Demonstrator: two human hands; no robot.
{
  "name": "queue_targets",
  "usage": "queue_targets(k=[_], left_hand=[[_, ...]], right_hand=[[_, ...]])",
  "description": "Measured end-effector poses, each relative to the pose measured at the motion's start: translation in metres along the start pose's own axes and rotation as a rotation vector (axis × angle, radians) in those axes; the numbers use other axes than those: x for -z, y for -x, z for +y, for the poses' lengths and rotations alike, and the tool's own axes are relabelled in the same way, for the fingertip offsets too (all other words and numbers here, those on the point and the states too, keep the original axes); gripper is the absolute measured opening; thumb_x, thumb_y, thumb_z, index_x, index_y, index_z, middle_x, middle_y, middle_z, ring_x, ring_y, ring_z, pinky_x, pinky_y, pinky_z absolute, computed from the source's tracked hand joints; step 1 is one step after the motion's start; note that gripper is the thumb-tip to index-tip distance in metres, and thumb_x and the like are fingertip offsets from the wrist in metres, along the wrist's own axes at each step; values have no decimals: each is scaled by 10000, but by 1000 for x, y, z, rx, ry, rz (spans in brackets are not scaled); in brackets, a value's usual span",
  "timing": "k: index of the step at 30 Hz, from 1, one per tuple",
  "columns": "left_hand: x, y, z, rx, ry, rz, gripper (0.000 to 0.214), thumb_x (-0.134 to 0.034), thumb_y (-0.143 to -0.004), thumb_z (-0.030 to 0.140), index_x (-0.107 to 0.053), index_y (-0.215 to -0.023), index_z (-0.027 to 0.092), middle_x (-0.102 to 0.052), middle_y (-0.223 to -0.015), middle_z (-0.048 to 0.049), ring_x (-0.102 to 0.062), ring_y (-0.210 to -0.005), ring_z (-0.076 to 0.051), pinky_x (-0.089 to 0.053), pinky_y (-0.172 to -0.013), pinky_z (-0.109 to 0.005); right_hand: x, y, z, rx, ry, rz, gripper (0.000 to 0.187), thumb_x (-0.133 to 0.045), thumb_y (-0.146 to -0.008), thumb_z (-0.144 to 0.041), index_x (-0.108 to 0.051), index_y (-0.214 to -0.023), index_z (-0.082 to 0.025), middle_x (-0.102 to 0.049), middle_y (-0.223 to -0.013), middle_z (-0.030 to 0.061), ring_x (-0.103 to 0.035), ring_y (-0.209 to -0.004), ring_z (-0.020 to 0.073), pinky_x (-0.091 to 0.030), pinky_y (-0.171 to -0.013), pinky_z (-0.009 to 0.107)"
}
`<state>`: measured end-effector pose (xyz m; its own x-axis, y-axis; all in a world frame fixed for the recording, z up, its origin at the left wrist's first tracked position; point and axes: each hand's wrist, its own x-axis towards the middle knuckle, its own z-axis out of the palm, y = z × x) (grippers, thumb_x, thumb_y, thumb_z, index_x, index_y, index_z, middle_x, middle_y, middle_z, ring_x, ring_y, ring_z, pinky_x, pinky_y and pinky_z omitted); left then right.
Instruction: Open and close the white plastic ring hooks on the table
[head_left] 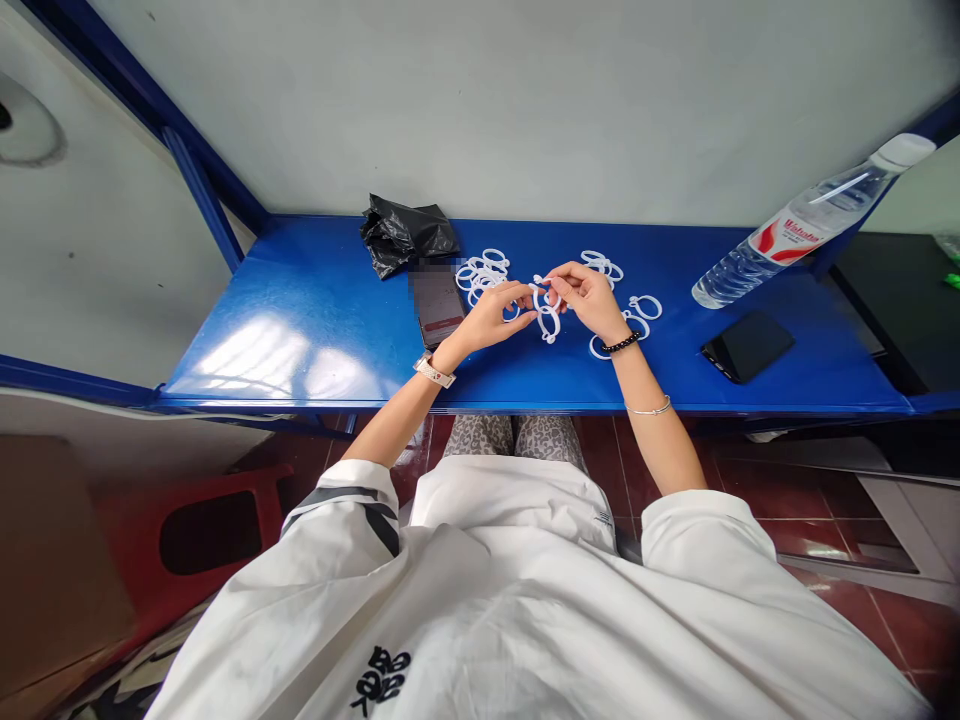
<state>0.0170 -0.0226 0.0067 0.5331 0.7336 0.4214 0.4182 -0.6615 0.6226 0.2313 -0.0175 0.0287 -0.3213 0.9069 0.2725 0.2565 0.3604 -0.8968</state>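
My left hand (pixel 491 315) and my right hand (pixel 589 297) meet over the middle of a blue table. Between their fingertips are linked white plastic rings (pixel 550 325), each with a small knob-like closure. The left thumb and fingers close on the left side of these rings. My right hand pinches the upper part of one near its closure; its exact grip is partly hidden. A pile of white rings (pixel 480 272) lies just behind the left hand. Behind the right hand is a smaller group of rings (pixel 602 264), and more loose rings (pixel 646 307) lie beside the right wrist.
A black plastic bag (pixel 411 235) and a phone (pixel 442 315) lie left of the pile. At the right stand a water bottle (pixel 795 235) and, in front of it, a black phone (pixel 748 346). The blue table (pixel 300 300) backs onto a pale wall.
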Motion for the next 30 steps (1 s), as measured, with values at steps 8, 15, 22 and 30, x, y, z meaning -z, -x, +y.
queue_targets(k=[8,15,22,30], left_hand=[[-2,-1,2,111,224,23,250,-656,-971,423,-682,-871,195,-724,-785,-38,-656,-699,-162,-560,-714,-309],[-1,-2,-8,299,424,210,386,-661,-958,567,-573,-825,215,-666,-680,-10,-646,-598,-131,-560,-606,-262],[-3,-1,-10,343,350,317,341,-661,-967,465,-550,-757,220,-572,-531,36,-544,-461,-100,-478,-507,-244],[-4,-1,-2,393,314,418,306,-685,-898,269,-497,-661,221,-557,-451,60,-447,-359,-69,-457,-484,-232]], right_hand=[[-3,0,0,0,23,-29,648,-568,-811,-917,-623,-954,-288,-660,-776,28,-650,-670,224,-571,-647,398],[0,-1,2,38,87,21,638,-524,-841,-911,-611,-934,-286,-627,-765,32,-651,-742,241,-566,-707,403],[-1,-1,6,54,162,-13,549,-514,-926,-806,-651,-940,-274,-633,-754,19,-649,-742,223,-562,-721,373],[-2,-1,7,131,184,-56,449,-542,-996,-662,-659,-902,-239,-641,-742,16,-600,-658,191,-502,-656,337]])
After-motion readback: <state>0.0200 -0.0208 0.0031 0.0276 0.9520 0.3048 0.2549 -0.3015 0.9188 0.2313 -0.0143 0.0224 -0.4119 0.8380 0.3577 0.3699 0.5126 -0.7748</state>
